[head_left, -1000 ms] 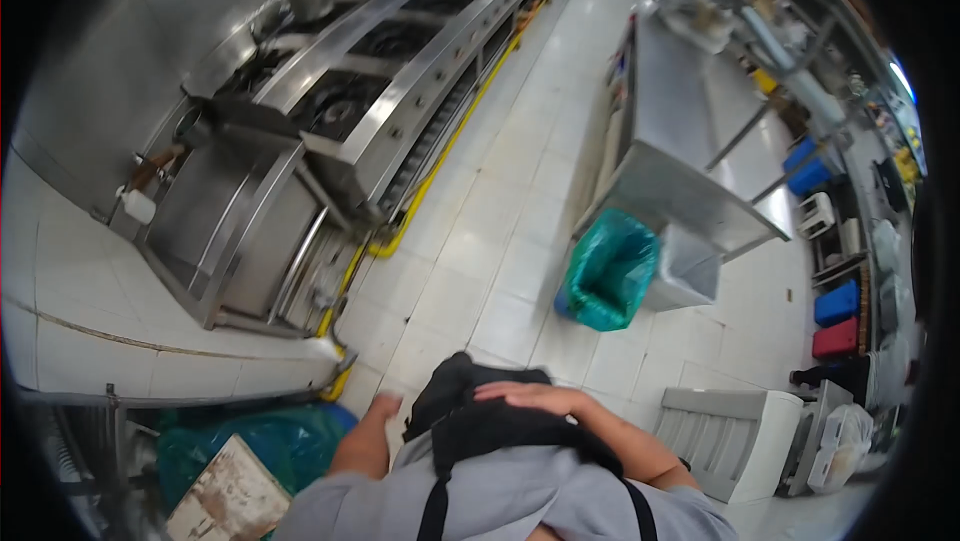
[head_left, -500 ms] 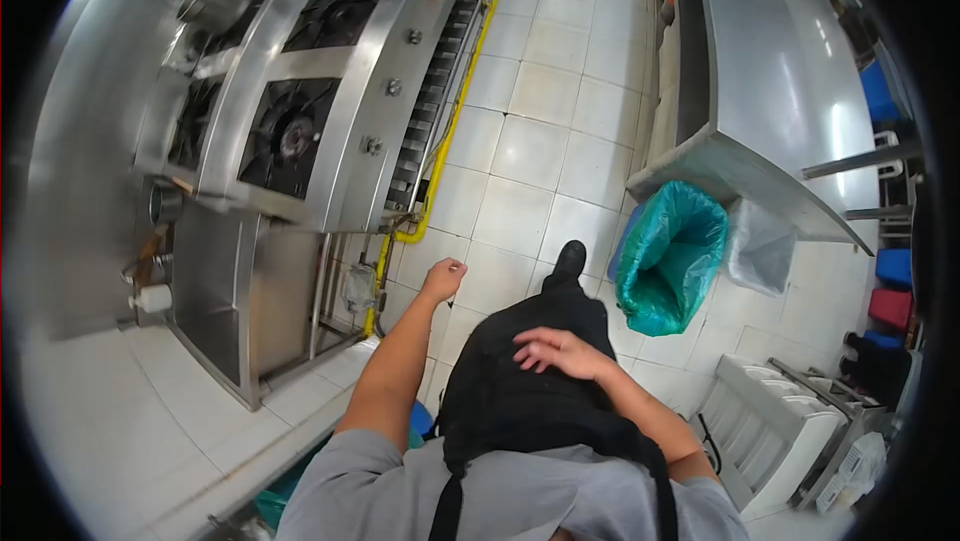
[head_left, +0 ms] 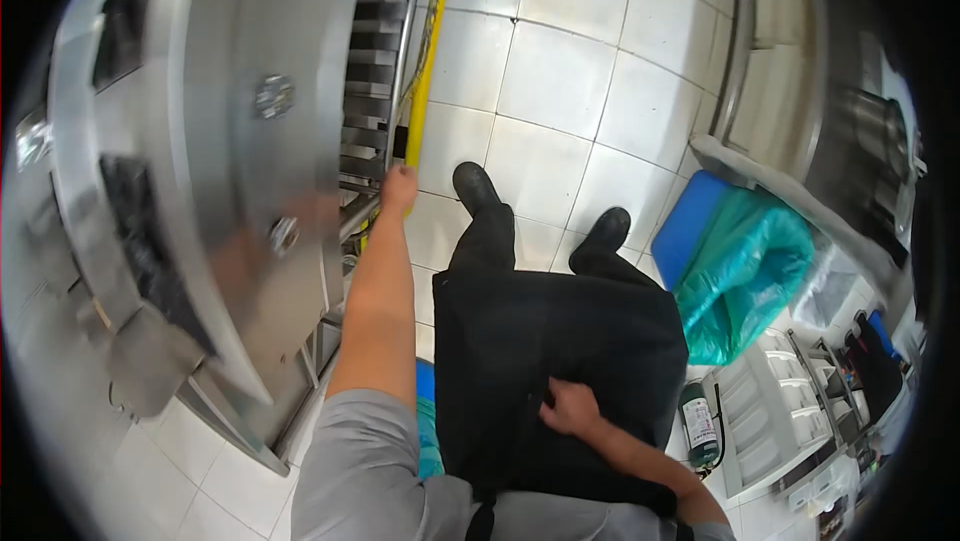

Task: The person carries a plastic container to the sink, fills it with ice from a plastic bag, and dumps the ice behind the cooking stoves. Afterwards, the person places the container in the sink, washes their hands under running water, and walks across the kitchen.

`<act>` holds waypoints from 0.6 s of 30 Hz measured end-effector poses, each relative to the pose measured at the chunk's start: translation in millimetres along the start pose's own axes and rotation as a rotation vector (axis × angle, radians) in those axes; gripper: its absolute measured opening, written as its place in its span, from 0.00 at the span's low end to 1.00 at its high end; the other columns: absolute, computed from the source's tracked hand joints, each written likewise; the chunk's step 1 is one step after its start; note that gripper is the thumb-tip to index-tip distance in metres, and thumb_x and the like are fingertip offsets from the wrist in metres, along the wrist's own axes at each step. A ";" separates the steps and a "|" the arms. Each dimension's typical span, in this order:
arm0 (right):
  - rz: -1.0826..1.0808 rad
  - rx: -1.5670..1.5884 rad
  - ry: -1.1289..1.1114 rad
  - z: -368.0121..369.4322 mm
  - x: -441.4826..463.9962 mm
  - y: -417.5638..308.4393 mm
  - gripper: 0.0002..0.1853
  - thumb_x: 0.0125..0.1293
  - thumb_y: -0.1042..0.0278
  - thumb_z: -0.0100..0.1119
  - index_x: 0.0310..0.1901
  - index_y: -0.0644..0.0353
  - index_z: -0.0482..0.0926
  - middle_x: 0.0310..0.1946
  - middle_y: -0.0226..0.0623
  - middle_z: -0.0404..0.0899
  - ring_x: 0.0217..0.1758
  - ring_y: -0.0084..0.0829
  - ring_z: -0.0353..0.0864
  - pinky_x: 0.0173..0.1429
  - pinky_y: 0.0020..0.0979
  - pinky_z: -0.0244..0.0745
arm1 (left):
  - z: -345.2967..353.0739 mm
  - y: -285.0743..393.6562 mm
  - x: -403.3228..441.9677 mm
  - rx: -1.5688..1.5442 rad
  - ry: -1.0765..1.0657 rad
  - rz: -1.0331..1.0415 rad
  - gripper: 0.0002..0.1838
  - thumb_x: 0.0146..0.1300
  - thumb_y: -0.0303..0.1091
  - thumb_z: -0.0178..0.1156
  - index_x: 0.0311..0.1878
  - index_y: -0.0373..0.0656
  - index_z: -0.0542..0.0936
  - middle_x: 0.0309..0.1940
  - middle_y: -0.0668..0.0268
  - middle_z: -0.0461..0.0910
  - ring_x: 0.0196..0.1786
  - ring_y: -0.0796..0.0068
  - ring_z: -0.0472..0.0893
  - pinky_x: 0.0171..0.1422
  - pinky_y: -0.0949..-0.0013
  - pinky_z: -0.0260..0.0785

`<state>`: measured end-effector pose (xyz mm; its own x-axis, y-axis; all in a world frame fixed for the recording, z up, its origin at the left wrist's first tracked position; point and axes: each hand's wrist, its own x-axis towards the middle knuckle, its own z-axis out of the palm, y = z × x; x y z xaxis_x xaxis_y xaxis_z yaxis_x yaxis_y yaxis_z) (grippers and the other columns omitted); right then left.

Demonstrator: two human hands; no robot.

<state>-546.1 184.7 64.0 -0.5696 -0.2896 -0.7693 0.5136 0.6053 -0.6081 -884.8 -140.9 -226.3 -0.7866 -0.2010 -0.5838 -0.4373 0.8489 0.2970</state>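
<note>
Fingers [head_left: 556,404] on the right hand [head_left: 573,409] look loosely curled, right at the front of a black apron [head_left: 540,331]. Can't tell if they're pinching the cloth or just lying against it.

Ok, and the left hand [head_left: 399,189]?

That one's out in front, by the yellow pipe [head_left: 428,61] and the slatted metal rack [head_left: 372,71] along the stove [head_left: 240,141]. Its fingers are mostly hidden, so I can't say whether they're wide or closed, or whether the hand touches anything there.

So where's the apron exactly?

Pretty much centre, spread across the person's front, with a grey shirt [head_left: 360,451] showing around it. Two dark boots [head_left: 606,231] poke out past its far edge onto white floor tiles [head_left: 545,81], the left one nearer the pipe.

Anything else around?

Yeah, on the right there's a blue bin [head_left: 690,216] with a green bag [head_left: 740,271] in it. Closer in, a dark green cylinder [head_left: 698,426] with a pale label, just beside a white slotted unit [head_left: 770,411]. Left side's got knobs [head_left: 275,97] on the stove front, kinda blurry.
</note>
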 end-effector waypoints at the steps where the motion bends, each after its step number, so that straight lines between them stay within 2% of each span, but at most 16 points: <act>1: -0.014 0.087 0.075 3.5 11.5 -0.1 0.12 0.56 0.59 0.60 0.29 0.60 0.78 0.19 0.46 0.76 0.21 0.46 0.78 0.28 0.42 0.73 | 10.6 -3.9 32.3 -0.055 0.053 -0.039 0.16 0.61 0.43 0.53 0.41 0.40 0.79 0.42 0.49 0.80 0.48 0.48 0.79 0.52 0.54 0.71; 3: 0.013 0.145 0.106 7.9 29.0 -0.8 0.10 0.55 0.62 0.60 0.26 0.60 0.77 0.18 0.46 0.76 0.21 0.46 0.78 0.27 0.41 0.73 | 2.4 11.8 69.5 0.143 0.062 -0.013 0.16 0.61 0.41 0.53 0.45 0.41 0.79 0.42 0.49 0.80 0.48 0.49 0.79 0.53 0.53 0.71; 5: 0.034 0.209 0.147 16.4 43.8 2.1 0.09 0.53 0.65 0.61 0.23 0.61 0.76 0.17 0.46 0.75 0.20 0.45 0.77 0.25 0.40 0.72 | 6.9 -1.0 103.1 0.192 0.120 -0.077 0.18 0.62 0.41 0.53 0.52 0.43 0.76 0.40 0.49 0.81 0.47 0.48 0.79 0.53 0.53 0.71; 6: 0.021 0.217 0.178 19.6 49.7 2.2 0.07 0.50 0.68 0.61 0.22 0.61 0.76 0.16 0.45 0.74 0.19 0.45 0.77 0.24 0.39 0.72 | 11.8 -17.2 124.1 0.203 0.108 -0.084 0.18 0.62 0.41 0.53 0.52 0.43 0.76 0.40 0.49 0.81 0.47 0.48 0.79 0.53 0.53 0.71; 8: 0.002 0.225 0.208 19.7 62.8 3.2 0.06 0.47 0.70 0.61 0.21 0.61 0.75 0.15 0.45 0.73 0.18 0.44 0.76 0.23 0.38 0.71 | 10.5 -32.2 155.5 0.263 0.245 -0.097 0.25 0.62 0.41 0.53 0.62 0.44 0.69 0.46 0.49 0.79 0.50 0.51 0.79 0.54 0.53 0.71; 9: 0.018 0.203 0.199 18.5 68.4 3.3 0.06 0.45 0.70 0.60 0.19 0.59 0.73 0.16 0.41 0.74 0.19 0.41 0.77 0.24 0.37 0.72 | 9.6 -32.1 163.4 0.267 0.244 -0.098 0.25 0.62 0.41 0.53 0.62 0.44 0.69 0.46 0.49 0.79 0.50 0.51 0.79 0.54 0.53 0.71; 10: 0.033 0.183 0.187 19.2 71.7 3.3 0.07 0.43 0.70 0.60 0.17 0.58 0.71 0.17 0.36 0.75 0.20 0.39 0.78 0.24 0.36 0.73 | 5.3 -34.6 169.4 -0.129 0.176 -0.328 0.28 0.64 0.45 0.52 0.65 0.43 0.64 0.50 0.50 0.76 0.53 0.53 0.77 0.57 0.54 0.70; 11: 0.030 0.186 0.184 20.1 75.6 4.8 0.07 0.43 0.70 0.60 0.17 0.58 0.71 0.17 0.36 0.75 0.20 0.39 0.78 0.24 0.36 0.73 | 3.5 -39.5 177.6 -0.531 0.105 -0.548 0.32 0.66 0.49 0.51 0.68 0.43 0.59 0.55 0.51 0.73 0.57 0.55 0.75 0.60 0.55 0.69; 12: 0.016 0.158 0.169 21.2 78.2 6.1 0.07 0.43 0.71 0.60 0.18 0.58 0.71 0.17 0.36 0.75 0.20 0.39 0.78 0.24 0.35 0.73 | 2.1 -44.4 184.0 -0.527 0.109 -0.549 0.32 0.66 0.49 0.51 0.68 0.43 0.59 0.55 0.51 0.73 0.57 0.55 0.75 0.60 0.55 0.69; 14: 0.005 0.134 0.152 27.0 79.1 6.8 0.06 0.42 0.71 0.60 0.18 0.57 0.71 0.17 0.36 0.75 0.20 0.39 0.78 0.24 0.35 0.72 | -1.7 -62.1 196.1 -1.355 0.353 -0.644 0.41 0.65 0.62 0.48 0.69 0.40 0.53 0.60 0.53 0.68 0.60 0.59 0.73 0.61 0.57 0.67; 15: 0.007 0.147 0.149 29.4 79.3 7.9 0.06 0.42 0.71 0.61 0.18 0.57 0.72 0.17 0.36 0.75 0.20 0.39 0.77 0.24 0.36 0.72 | -5.0 -73.4 202.4 -1.603 0.360 -0.659 0.52 0.57 0.76 0.43 0.69 0.39 0.54 0.60 0.52 0.69 0.59 0.57 0.73 0.61 0.56 0.67; 16: 0.010 0.158 0.147 31.0 80.4 9.9 0.06 0.42 0.71 0.61 0.19 0.57 0.72 0.17 0.36 0.74 0.20 0.39 0.77 0.24 0.36 0.72 | -8.5 -84.1 209.5 -1.604 0.361 -0.662 0.52 0.57 0.76 0.43 0.69 0.39 0.54 0.60 0.52 0.69 0.59 0.57 0.73 0.61 0.56 0.67; 18: 0.011 0.160 0.126 34.1 79.2 13.7 0.06 0.41 0.71 0.61 0.19 0.57 0.72 0.17 0.36 0.74 0.20 0.39 0.77 0.24 0.36 0.72 | -16.0 -92.0 211.0 -1.910 0.488 -0.619 0.59 0.46 0.85 0.41 0.67 0.39 0.59 0.58 0.52 0.70 0.56 0.58 0.73 0.57 0.53 0.68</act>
<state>-562.3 144.7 -11.9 -0.6339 -0.1819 -0.7517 0.6102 0.4795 -0.6306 -1017.5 -269.3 -364.7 -0.2739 -0.5566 -0.7844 -0.1826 -0.7706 0.6106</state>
